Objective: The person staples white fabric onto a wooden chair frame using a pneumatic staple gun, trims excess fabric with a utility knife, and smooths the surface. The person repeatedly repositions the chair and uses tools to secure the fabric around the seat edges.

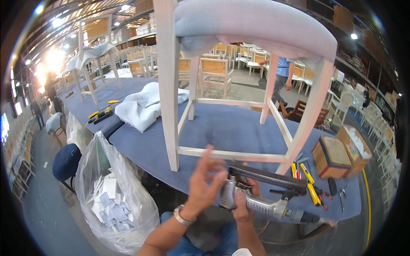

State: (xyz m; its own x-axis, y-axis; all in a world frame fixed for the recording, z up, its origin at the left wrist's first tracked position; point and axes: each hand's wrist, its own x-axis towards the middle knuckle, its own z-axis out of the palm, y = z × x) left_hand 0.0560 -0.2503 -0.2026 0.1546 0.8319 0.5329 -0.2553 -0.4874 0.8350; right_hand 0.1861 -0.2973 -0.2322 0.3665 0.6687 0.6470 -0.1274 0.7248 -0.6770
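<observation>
A whitewashed wooden chair (173,94) with a grey padded seat (256,23) stands on a blue-covered workbench (230,123) in front of me. My right hand (244,204) grips the handle of a metal pneumatic stapler (260,192) held low, just before the bench's near edge. My left hand (205,181), a watch on its wrist, rests with fingers spread against the stapler's rear end. An air hose fitting (305,216) leaves the tool to the right.
On the bench lie a folded pale cloth (145,106), yellow-handled tools (309,179), two small boxes (331,155) and another yellow tool (100,114). A clear bag of white scraps (111,196) hangs left. Further chairs fill the hall; a person in blue (282,79) stands behind.
</observation>
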